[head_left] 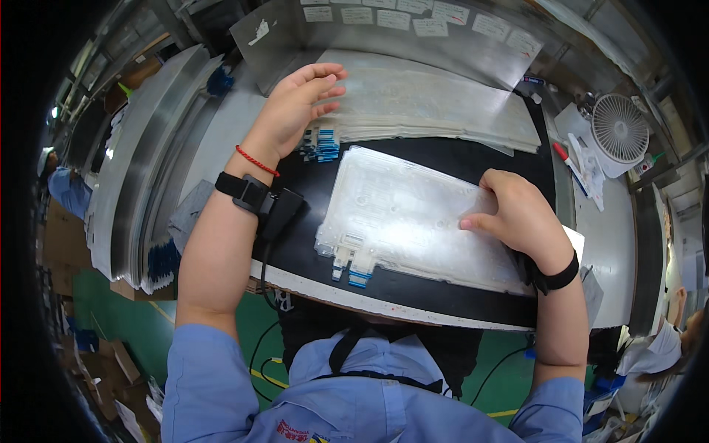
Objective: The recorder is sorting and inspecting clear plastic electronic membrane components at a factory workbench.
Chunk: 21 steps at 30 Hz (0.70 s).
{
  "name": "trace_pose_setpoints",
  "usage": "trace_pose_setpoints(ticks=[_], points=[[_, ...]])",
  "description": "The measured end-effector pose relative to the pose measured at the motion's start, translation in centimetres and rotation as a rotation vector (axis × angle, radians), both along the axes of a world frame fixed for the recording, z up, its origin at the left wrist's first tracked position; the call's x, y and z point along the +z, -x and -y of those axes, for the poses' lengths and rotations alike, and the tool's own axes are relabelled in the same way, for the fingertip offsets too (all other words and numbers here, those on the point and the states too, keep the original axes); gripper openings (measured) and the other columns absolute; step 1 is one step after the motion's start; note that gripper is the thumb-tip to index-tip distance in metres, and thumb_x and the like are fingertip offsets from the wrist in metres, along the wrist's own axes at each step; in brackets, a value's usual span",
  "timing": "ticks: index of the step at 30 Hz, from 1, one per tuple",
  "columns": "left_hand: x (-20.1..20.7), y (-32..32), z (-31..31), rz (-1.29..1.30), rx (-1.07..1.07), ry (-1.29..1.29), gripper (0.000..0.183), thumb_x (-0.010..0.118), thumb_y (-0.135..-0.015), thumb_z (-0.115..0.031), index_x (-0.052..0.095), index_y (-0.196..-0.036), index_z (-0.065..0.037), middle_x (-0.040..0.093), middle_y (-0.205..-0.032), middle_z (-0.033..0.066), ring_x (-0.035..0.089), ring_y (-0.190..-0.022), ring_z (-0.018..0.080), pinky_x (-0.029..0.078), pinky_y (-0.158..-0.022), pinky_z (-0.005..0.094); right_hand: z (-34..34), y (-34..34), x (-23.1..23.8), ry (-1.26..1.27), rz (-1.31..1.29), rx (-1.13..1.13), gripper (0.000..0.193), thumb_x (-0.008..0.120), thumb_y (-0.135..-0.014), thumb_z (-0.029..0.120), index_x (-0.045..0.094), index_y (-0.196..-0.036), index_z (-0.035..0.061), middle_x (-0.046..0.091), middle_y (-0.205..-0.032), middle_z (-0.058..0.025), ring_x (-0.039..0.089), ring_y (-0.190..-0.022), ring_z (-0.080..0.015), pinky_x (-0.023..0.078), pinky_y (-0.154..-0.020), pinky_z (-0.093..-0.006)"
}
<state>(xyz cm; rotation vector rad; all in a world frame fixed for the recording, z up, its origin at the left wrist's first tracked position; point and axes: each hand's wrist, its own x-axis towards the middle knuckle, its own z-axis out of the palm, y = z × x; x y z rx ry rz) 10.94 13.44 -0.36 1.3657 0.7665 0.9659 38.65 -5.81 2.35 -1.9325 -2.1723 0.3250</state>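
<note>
My left hand (301, 100) is raised with its fingers apart and slightly bent, holding nothing. It is by the left end of the far stack of thin translucent sheets (436, 103), above their blue-tipped tabs (322, 145). My right hand (517, 214) grips the right part of the near translucent sheets (402, 214), its thumb lying on top and the index finger at the far edge. The remaining fingers are hidden. These near sheets lie flat in a pile on the black mat (295, 244), with blue-ended tabs (357, 275) sticking out at the near left corner.
A grey metal panel (273, 44) with paper labels stands behind the far stack. More sheets (140, 170) are piled at the left. On the right are a white fan (619, 127) and a red-capped marker (570, 167). A black cable (264, 277) hangs over the table's front edge.
</note>
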Motion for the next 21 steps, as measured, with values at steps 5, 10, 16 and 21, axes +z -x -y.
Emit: trace_pose_setpoints(ticks=[5, 10, 16, 21], points=[[-0.2, -0.2, 0.0, -0.012, -0.002, 0.001, 0.026, 0.053, -0.097, -0.021, 0.058, -0.118, -0.007, 0.059, -0.122, 0.0046, 0.055, -0.107, 0.0142, 0.046, -0.088, 0.0274, -0.3, -0.9, -0.6, -0.019, -0.075, 0.066, 0.045, 0.082, -0.065, 0.027, 0.059, -0.09, -0.0031, 0.061, -0.082, -0.0201, 0.059, -0.081, -0.0347, 0.047, -0.073, -0.0393], [-0.1, -0.4, 0.6, -0.051, -0.088, -0.004, 0.029, 0.052, -0.097, -0.022, 0.056, -0.121, -0.006, 0.058, -0.123, 0.0072, 0.057, -0.105, 0.0144, 0.048, -0.089, 0.0285, -0.4, -1.2, -0.4, 0.027, -0.198, 0.092, 0.044, 0.079, -0.07, 0.025, 0.059, -0.096, -0.0034, 0.06, -0.079, -0.0177, 0.059, -0.075, -0.0314, 0.047, -0.071, -0.0372], [-0.3, -1.3, 2.2, -0.045, -0.413, 0.052, 0.044, 0.047, -0.099, -0.03, 0.047, -0.132, -0.001, 0.056, -0.128, 0.0129, 0.056, -0.114, 0.0174, 0.046, -0.096, 0.0309, -0.6, -2.2, 0.3, 0.132, -0.361, 0.063, 0.031, 0.071, -0.078, 0.011, 0.059, -0.103, -0.0021, 0.059, -0.077, -0.0141, 0.054, -0.069, -0.0229, 0.045, -0.067, -0.032], [-0.5, -2.5, 3.8, 0.118, -0.624, 0.209, 0.046, 0.05, -0.097, -0.02, 0.041, -0.136, 0.003, 0.049, -0.136, 0.0176, 0.05, -0.124, 0.0226, 0.041, -0.105, 0.0321, -0.7, -3.8, 0.5, 0.013, -0.403, -0.017, 0.028, 0.068, -0.08, 0.006, 0.059, -0.105, -0.0033, 0.061, -0.082, -0.0149, 0.055, -0.073, -0.0207, 0.045, -0.07, -0.0307]])
